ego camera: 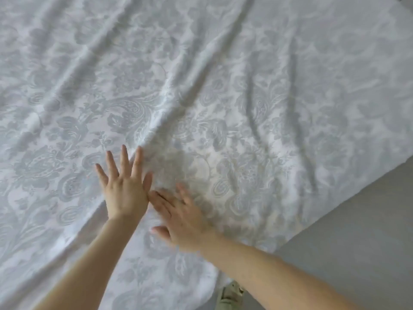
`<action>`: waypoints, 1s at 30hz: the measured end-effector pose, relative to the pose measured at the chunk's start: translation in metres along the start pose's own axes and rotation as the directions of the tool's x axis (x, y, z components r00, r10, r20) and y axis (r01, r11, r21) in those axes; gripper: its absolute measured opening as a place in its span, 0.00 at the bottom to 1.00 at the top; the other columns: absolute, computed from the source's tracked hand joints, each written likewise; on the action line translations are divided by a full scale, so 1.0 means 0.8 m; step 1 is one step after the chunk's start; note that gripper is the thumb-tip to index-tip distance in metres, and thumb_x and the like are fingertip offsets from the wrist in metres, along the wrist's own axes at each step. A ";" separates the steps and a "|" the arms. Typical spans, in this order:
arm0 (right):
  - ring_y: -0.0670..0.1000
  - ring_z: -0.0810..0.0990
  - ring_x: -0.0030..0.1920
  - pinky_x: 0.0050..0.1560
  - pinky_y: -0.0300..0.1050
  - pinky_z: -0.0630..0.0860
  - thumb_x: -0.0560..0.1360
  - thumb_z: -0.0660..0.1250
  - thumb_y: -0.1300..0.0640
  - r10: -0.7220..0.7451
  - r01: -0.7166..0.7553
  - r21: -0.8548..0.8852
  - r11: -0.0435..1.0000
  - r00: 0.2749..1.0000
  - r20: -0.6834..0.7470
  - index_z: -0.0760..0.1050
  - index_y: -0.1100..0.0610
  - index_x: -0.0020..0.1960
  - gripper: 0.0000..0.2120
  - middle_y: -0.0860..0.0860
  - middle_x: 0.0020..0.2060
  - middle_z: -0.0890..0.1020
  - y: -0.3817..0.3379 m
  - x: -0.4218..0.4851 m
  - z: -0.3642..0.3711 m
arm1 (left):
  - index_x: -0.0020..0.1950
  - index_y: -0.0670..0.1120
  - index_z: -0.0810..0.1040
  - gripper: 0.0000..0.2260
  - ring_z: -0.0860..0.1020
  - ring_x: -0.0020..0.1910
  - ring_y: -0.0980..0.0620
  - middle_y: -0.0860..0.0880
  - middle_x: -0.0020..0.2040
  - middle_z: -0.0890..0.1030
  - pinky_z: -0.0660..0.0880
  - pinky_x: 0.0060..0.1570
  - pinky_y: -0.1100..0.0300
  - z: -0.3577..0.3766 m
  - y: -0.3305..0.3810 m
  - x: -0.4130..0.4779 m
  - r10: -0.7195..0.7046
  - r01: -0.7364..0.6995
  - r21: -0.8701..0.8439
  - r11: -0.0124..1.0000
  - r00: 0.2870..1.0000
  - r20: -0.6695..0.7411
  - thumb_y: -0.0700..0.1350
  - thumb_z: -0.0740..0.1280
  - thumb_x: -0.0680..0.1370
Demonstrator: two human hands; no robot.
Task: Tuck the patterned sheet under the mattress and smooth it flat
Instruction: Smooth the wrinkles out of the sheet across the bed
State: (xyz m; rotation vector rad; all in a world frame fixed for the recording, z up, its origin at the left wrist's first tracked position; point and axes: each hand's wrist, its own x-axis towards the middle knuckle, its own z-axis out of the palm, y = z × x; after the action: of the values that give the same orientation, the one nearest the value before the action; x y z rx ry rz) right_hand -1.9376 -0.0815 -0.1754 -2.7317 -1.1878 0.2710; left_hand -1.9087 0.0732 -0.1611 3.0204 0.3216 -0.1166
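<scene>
The patterned sheet [223, 90], white with a pale grey floral and paisley print, covers the mattress and fills most of the head view. Long wrinkles run across it from upper right toward lower left. My left hand [125, 186] lies flat on the sheet with its fingers spread and straight, at the near end of one wrinkle. My right hand [178, 218] lies flat beside it, fingers straight and blurred, fingertips close to the left hand's thumb. The sheet's edge hangs over the mattress side at the right and bottom. The mattress itself is hidden.
Grey floor [348, 247] shows at the lower right, beyond the bed's edge. A foot in a light sandal [230, 296] stands on the floor close to the hanging sheet at the bottom.
</scene>
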 end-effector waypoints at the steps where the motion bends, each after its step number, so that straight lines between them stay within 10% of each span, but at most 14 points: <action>1: 0.52 0.61 0.74 0.73 0.60 0.51 0.78 0.52 0.44 -0.022 0.022 0.003 1.000 1.000 -0.010 0.60 0.54 0.74 0.28 0.52 0.72 0.67 0.048 -0.015 0.001 | 0.76 0.47 0.58 0.23 0.51 0.76 0.37 0.41 0.76 0.59 0.42 0.74 0.42 0.004 0.014 0.003 0.075 -0.075 -0.002 0.997 0.997 -0.008 0.52 0.51 0.82; 4: 0.53 0.56 0.76 0.75 0.54 0.50 0.80 0.47 0.45 0.312 -0.313 -0.005 0.950 0.949 -0.033 0.57 0.50 0.76 0.25 0.51 0.75 0.59 0.244 -0.109 -0.011 | 0.75 0.46 0.61 0.23 0.53 0.76 0.41 0.43 0.75 0.61 0.43 0.74 0.50 0.026 0.071 0.003 0.298 -0.296 -0.043 0.954 0.952 0.073 0.51 0.49 0.81; 7: 0.48 0.46 0.77 0.76 0.53 0.44 0.79 0.34 0.42 0.725 -0.724 -0.060 0.687 0.688 -0.002 0.47 0.53 0.77 0.30 0.50 0.77 0.50 0.370 -0.181 -0.052 | 0.75 0.50 0.54 0.23 0.49 0.76 0.46 0.45 0.76 0.55 0.42 0.74 0.51 0.046 0.135 -0.002 0.352 -0.339 -0.110 0.934 0.927 0.130 0.54 0.46 0.81; 10: 0.57 0.53 0.76 0.73 0.63 0.49 0.80 0.42 0.46 0.872 -0.870 0.070 0.488 0.483 -0.077 0.53 0.56 0.77 0.27 0.56 0.76 0.56 0.332 -0.128 -0.064 | 0.76 0.49 0.53 0.25 0.46 0.76 0.48 0.46 0.77 0.53 0.42 0.75 0.48 0.042 0.167 0.007 0.231 -0.210 -0.149 0.966 0.962 0.145 0.55 0.44 0.80; 12: 0.61 0.60 0.73 0.72 0.64 0.54 0.80 0.45 0.47 0.708 -0.702 0.104 0.704 0.682 -0.182 0.59 0.58 0.75 0.27 0.59 0.74 0.61 0.270 -0.088 -0.066 | 0.77 0.47 0.56 0.27 0.47 0.76 0.48 0.47 0.77 0.55 0.43 0.74 0.46 0.032 0.166 0.017 0.086 -0.064 -0.172 0.983 0.988 0.125 0.55 0.45 0.79; 14: 0.57 0.62 0.73 0.74 0.61 0.52 0.81 0.49 0.49 0.218 -0.207 0.089 0.974 0.964 -0.154 0.61 0.54 0.74 0.23 0.55 0.73 0.61 0.206 -0.059 -0.061 | 0.76 0.43 0.59 0.28 0.51 0.76 0.45 0.44 0.76 0.57 0.43 0.73 0.43 0.024 0.150 0.020 -0.134 0.146 -0.191 0.971 0.988 0.076 0.54 0.46 0.78; 15: 0.55 0.61 0.74 0.74 0.59 0.49 0.81 0.52 0.49 -0.058 0.066 0.080 0.995 0.994 -0.094 0.62 0.52 0.74 0.21 0.54 0.73 0.63 0.186 -0.044 -0.060 | 0.75 0.41 0.59 0.29 0.53 0.76 0.44 0.43 0.76 0.58 0.44 0.73 0.42 0.020 0.137 0.021 -0.245 0.253 -0.195 0.948 0.967 0.065 0.54 0.46 0.77; 18: 0.52 0.59 0.74 0.75 0.57 0.42 0.81 0.53 0.48 -0.525 0.529 0.013 0.849 0.839 0.139 0.62 0.47 0.73 0.21 0.50 0.73 0.64 0.208 0.028 -0.056 | 0.77 0.44 0.56 0.29 0.51 0.77 0.43 0.43 0.77 0.56 0.43 0.73 0.38 0.015 0.093 0.036 -0.493 0.505 -0.154 0.850 0.863 0.107 0.55 0.44 0.77; 21: 0.49 0.58 0.75 0.75 0.53 0.42 0.81 0.48 0.43 -0.616 0.639 -0.056 0.767 0.759 0.211 0.59 0.46 0.74 0.23 0.48 0.74 0.62 0.302 0.122 -0.064 | 0.78 0.50 0.52 0.29 0.45 0.76 0.38 0.46 0.78 0.49 0.39 0.70 0.34 0.022 0.066 0.101 -0.532 0.549 -0.050 0.834 0.825 0.189 0.59 0.42 0.78; 25: 0.46 0.46 0.76 0.74 0.54 0.38 0.75 0.31 0.33 0.120 -0.111 -0.220 0.969 0.992 0.027 0.45 0.44 0.76 0.33 0.46 0.77 0.50 0.506 0.199 -0.099 | 0.77 0.59 0.49 0.24 0.40 0.73 0.30 0.48 0.79 0.46 0.37 0.68 0.31 0.032 0.043 0.233 -0.544 0.551 -0.030 0.834 0.830 0.127 0.59 0.45 0.80; 27: 0.46 0.45 0.76 0.74 0.57 0.39 0.75 0.35 0.32 0.542 -0.534 -0.172 0.828 0.841 0.001 0.47 0.46 0.77 0.35 0.46 0.77 0.48 0.583 0.204 -0.125 | 0.76 0.61 0.49 0.23 0.39 0.73 0.30 0.50 0.79 0.45 0.36 0.68 0.31 0.030 0.030 0.284 -0.575 0.582 -0.035 0.812 0.809 0.122 0.60 0.45 0.80; 30: 0.56 0.54 0.75 0.72 0.65 0.48 0.78 0.42 0.39 0.738 -0.739 -0.015 0.674 0.674 -0.032 0.53 0.52 0.77 0.31 0.55 0.76 0.55 0.566 0.219 -0.142 | 0.76 0.60 0.49 0.23 0.40 0.74 0.33 0.51 0.79 0.45 0.38 0.69 0.33 0.004 0.018 0.318 -0.583 0.615 -0.186 0.766 0.787 0.204 0.58 0.45 0.81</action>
State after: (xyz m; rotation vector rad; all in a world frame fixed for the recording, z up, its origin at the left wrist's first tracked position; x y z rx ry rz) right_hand -1.4746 -0.2657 -0.1777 -3.0774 0.0161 0.3008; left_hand -1.6576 0.1109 -0.1849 2.5301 1.1900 -0.3016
